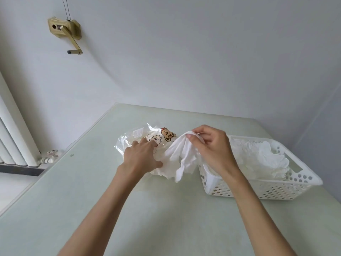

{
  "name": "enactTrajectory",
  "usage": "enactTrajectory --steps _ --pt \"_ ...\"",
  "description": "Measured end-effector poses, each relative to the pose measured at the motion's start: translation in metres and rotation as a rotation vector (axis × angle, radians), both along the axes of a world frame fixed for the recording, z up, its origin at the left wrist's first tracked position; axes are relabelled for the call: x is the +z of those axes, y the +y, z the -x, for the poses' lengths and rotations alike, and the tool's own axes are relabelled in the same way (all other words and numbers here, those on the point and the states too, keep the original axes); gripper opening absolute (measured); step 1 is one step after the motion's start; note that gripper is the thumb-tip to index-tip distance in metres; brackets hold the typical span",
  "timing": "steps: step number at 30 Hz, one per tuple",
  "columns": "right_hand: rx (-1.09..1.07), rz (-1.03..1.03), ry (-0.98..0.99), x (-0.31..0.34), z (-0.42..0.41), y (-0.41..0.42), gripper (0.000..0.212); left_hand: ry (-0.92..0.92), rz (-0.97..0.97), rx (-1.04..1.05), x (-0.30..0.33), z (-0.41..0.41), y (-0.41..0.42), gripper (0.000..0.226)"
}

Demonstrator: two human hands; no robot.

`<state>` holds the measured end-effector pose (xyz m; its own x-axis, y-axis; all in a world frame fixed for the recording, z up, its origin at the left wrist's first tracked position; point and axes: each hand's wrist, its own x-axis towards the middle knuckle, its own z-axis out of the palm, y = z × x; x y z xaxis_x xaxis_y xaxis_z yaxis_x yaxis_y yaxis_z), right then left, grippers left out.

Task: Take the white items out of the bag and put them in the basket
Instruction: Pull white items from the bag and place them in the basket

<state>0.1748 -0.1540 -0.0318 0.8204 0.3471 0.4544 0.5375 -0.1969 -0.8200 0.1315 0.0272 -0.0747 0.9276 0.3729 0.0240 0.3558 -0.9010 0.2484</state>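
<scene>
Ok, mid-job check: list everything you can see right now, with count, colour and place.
bag: one, clear plastic with cartoon bear print, on the table left of the basket, white items still inside
white cloth: one, white, hanging from the right hand between bag and basket
basket: one, white perforated plastic, right side of the table, white items already in it
table: one, pale green
crank handle: one, brass-coloured, on the wall upper left
radiator: one, white, far left
left hand: pressing down on the bag
right hand: pinching the cloth's top
</scene>
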Motion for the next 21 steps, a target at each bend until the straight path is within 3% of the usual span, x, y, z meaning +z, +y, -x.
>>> enactTrajectory --steps 4,9,12,16,19,21 --pt "-0.041 -0.126 0.032 0.011 -0.003 -0.008 0.011 0.044 -0.012 -0.035 -0.001 0.002 0.002 0.072" --pt "-0.018 -0.232 0.266 0.017 -0.006 -0.02 0.013 0.065 0.333 -0.185 0.025 0.014 0.019 0.085" --pt "0.037 -0.352 0.464 0.025 -0.007 -0.026 0.013 0.094 0.361 -0.352 0.053 0.037 0.021 0.098" --pt "0.191 -0.46 0.577 0.038 -0.003 -0.036 0.014 -0.088 0.585 -0.543 0.069 0.043 -0.009 0.077" --pt "0.306 -0.475 0.563 0.048 -0.002 -0.051 0.012 -0.224 0.858 -0.456 0.07 0.03 -0.038 0.094" --pt "0.342 -0.488 0.563 0.05 -0.002 -0.065 0.014 -0.258 1.008 -0.452 0.073 0.026 -0.053 0.064"
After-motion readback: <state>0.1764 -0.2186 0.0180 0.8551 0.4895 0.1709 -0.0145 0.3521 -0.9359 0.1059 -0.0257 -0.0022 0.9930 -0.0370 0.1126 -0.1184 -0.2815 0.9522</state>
